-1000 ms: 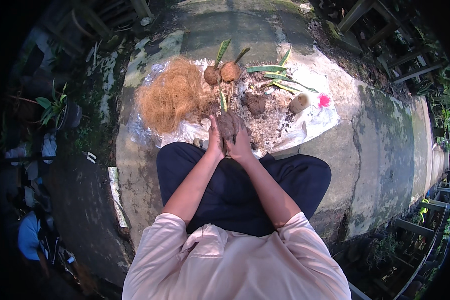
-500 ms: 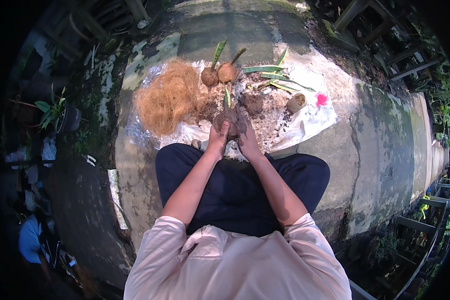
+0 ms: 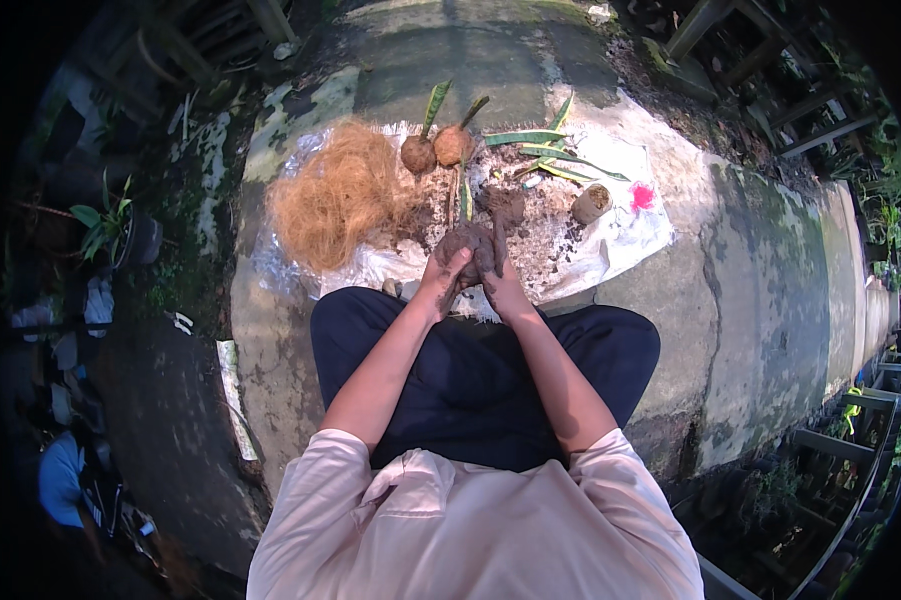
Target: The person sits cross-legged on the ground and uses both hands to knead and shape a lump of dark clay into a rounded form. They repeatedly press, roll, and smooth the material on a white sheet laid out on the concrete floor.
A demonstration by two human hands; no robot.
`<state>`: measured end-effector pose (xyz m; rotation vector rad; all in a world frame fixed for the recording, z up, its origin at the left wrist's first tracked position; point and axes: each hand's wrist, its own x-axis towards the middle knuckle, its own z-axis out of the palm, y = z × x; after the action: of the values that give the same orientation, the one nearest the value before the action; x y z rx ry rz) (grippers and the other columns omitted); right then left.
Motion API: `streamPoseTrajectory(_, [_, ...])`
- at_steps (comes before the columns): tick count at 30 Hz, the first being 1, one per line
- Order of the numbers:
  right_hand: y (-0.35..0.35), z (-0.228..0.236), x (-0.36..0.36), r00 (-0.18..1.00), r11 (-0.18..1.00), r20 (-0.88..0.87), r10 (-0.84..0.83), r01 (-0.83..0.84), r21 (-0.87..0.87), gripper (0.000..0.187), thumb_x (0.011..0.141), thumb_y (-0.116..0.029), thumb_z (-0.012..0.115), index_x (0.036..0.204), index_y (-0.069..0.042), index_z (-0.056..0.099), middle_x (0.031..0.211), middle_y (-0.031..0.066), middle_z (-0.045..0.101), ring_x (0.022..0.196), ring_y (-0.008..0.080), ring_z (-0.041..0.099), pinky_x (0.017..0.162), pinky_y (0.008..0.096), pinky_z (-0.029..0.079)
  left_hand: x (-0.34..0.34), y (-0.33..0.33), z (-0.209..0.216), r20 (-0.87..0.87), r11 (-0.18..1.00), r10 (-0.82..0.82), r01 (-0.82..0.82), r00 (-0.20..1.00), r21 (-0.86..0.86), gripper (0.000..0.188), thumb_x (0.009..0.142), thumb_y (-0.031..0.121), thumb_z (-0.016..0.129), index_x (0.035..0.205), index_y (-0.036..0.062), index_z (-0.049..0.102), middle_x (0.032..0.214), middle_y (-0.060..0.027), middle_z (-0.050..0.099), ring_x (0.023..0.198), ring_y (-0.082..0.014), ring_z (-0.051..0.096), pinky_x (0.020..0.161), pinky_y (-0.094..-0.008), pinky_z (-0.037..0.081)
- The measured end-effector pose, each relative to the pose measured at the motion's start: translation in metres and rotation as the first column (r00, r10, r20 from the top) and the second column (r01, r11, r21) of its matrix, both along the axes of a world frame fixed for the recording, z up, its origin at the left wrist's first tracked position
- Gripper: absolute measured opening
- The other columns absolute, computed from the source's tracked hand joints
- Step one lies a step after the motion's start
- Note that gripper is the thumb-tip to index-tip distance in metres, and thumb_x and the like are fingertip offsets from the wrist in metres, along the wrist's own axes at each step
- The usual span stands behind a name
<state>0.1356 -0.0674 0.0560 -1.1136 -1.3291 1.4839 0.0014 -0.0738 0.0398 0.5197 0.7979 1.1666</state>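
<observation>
Between my palms is a dark, wet mud ball (image 3: 464, 240), and a yellow-edged snake plant leaf (image 3: 466, 205) stands up from its far side. My left hand (image 3: 438, 284) cups the ball from the left, thumb lying over its near face. Against the right side presses my right hand (image 3: 503, 278), its muddy fingers pointing away from me. Just beyond, a mound of mud (image 3: 503, 203) rests on the sheet. Farther off, two finished-looking round balls, a dark brown one (image 3: 418, 155) and a fibre-wrapped tan one (image 3: 454, 146), each carry one leaf.
A white sack sheet (image 3: 625, 245) lies on the concrete. On it are tan coconut fibre (image 3: 332, 195) at left, loose snake plant leaves (image 3: 560, 155), a soil-filled cup (image 3: 591, 204) and a pink bundle (image 3: 641, 197) at right. A potted plant (image 3: 140, 238) stands far left.
The mud ball has turned in my hands, and its leaf has shifted slightly right. My right hand's fingers have slid lower and straightened along the ball's side.
</observation>
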Motion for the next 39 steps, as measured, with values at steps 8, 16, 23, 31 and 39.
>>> streamPoseTrajectory(8, [0.003,-0.003,-0.001,0.999,0.998,-0.024,0.047,-0.048,-0.032,0.076,0.098,-0.054,0.041,0.152,-0.005,0.018,0.153,0.0194,0.025,0.141,0.0319,0.027,0.115,0.0376,0.023,-0.004,0.0,0.0,-0.072,1.0,0.008,-0.01,0.997,-0.023,0.062,0.085,0.03,0.073,0.134,0.0094,0.042,0.124,-0.0066,0.055,0.11,-0.0204,0.058,0.09,-0.0375,0.05])
streamPoseTrajectory(16, [0.008,-0.011,0.001,0.948,0.989,-0.319,-0.003,-0.044,-0.14,0.078,0.096,-0.057,0.045,0.151,-0.008,0.02,0.15,0.014,0.031,0.139,0.0273,0.031,0.112,0.0378,0.028,0.006,-0.008,0.009,-0.051,0.993,0.049,-0.043,0.998,0.109,0.078,0.084,0.048,0.071,0.142,0.0107,0.035,0.14,-0.0081,0.043,0.129,-0.0222,0.043,0.106,-0.0393,0.037])
streamPoseTrajectory(23, [0.002,-0.012,-0.012,0.903,0.939,-0.368,-0.22,0.094,-0.332,0.049,0.094,-0.02,0.057,0.138,-0.007,0.041,0.134,0.0109,0.05,0.121,0.0227,0.05,0.1,0.0338,0.042,0.007,-0.007,-0.022,-0.313,0.975,0.084,-0.014,0.946,0.221,0.075,0.097,0.063,0.028,0.153,0.013,0.019,0.157,-0.0097,0.018,0.146,-0.0228,0.011,0.118,-0.0386,0.007])
streamPoseTrajectory(31, [0.008,-0.001,0.003,0.99,0.996,-0.126,-0.064,0.072,0.054,0.051,0.082,0.0,0.051,0.133,-0.003,0.045,0.126,0.0139,0.055,0.12,0.0227,0.052,0.099,0.0336,0.043,0.004,-0.005,-0.031,-0.343,0.996,0.055,-0.029,0.938,0.081,0.072,0.099,0.057,0.034,0.149,0.0051,0.026,0.151,-0.0108,0.03,0.141,-0.0212,0.024,0.116,-0.0332,0.016])
streamPoseTrajectory(39, [-0.002,0.01,-0.014,0.97,0.975,-0.131,-0.206,0.192,-0.115,0.049,0.08,-0.002,0.053,0.128,-0.007,0.049,0.118,0.0128,0.057,0.11,0.022,0.055,0.094,0.0327,0.045,0.01,-0.008,0.006,-0.388,0.99,0.131,-0.103,0.912,0.092,0.062,0.095,0.047,0.056,0.136,0.0025,0.042,0.124,-0.0066,0.056,0.117,-0.0161,0.049,0.102,-0.0312,0.036])
